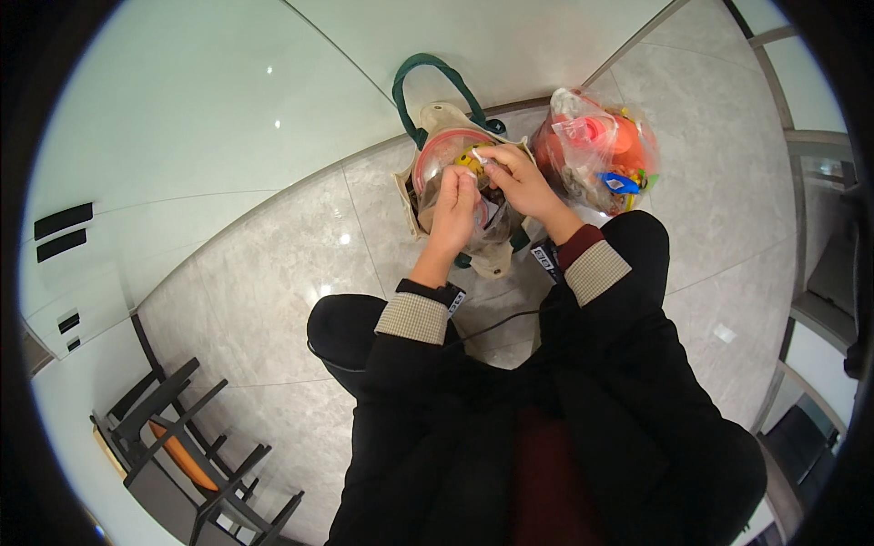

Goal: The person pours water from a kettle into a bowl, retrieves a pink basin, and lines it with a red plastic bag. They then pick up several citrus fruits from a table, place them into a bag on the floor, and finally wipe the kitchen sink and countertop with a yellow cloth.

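A cream canvas tote bag (494, 262) with dark green handles stands open on the floor in front of me. Inside it show a round clear container with a pink rim (422, 157), a yellow item with dark marks (471, 158) and a clear plastic bag (502, 228). Above the tote's mouth, my left hand (456, 205) pinches a bit of thin clear plastic. Close beside it, my right hand (517, 179) pinches a whitish twisted end between thumb and forefinger. Whether both ends belong to the same bag, I cannot tell.
Right of the tote, a filled clear plastic bag (570, 160) holds red, pink and blue items. A glossy white cabinet front (225, 89) rises behind the tote. Chairs (171, 491) stand at the lower left. A black cable (502, 321) runs between my wrists.
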Motion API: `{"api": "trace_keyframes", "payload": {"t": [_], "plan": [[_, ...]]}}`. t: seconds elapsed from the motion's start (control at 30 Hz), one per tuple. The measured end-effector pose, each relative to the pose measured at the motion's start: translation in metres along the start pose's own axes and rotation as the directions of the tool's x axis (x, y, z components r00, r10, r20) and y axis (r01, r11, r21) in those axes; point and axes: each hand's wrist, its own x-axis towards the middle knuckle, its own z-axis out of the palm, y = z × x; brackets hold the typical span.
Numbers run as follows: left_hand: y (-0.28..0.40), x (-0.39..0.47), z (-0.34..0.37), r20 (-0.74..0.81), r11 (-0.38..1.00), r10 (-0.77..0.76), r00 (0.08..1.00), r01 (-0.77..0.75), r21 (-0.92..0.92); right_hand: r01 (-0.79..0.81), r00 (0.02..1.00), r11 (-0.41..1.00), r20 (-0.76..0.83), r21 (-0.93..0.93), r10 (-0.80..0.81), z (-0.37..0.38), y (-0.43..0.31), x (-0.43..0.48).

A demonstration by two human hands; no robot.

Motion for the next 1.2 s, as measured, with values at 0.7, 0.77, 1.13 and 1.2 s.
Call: {"api": "trace_keyframes", "payload": {"t": [0.7, 0.77, 1.13, 1.2], "plan": [[-0.022, 0.010, -0.003, 0.121, 0.502, 0.617, 0.777, -0.507, 0.701, -0.415, 0.909, 0.909, 0.061, 0.033, 0.413, -0.004, 0.013, 0.013], [-0.024, 0.011, -0.009, 0.175, 0.374, 0.663, 0.727, -0.525, 0.765, -0.564, 0.825, 0.811, 0.064, 0.154, 0.561, -0.008, 0.011, 0.014], [-0.030, 0.038, -0.031, 0.020, 0.881, 0.071, 0.997, -0.072, 0.468, 0.247, 0.969, 0.862, 0.128, -0.442, -0.211, 0.002, -0.010, -0.015], [-0.031, 0.037, -0.035, -0.044, 0.576, 0.309, 0.950, -0.150, 0.804, 0.244, 0.970, 0.724, 0.159, -0.646, -0.184, 0.001, -0.013, -0.020]]}}
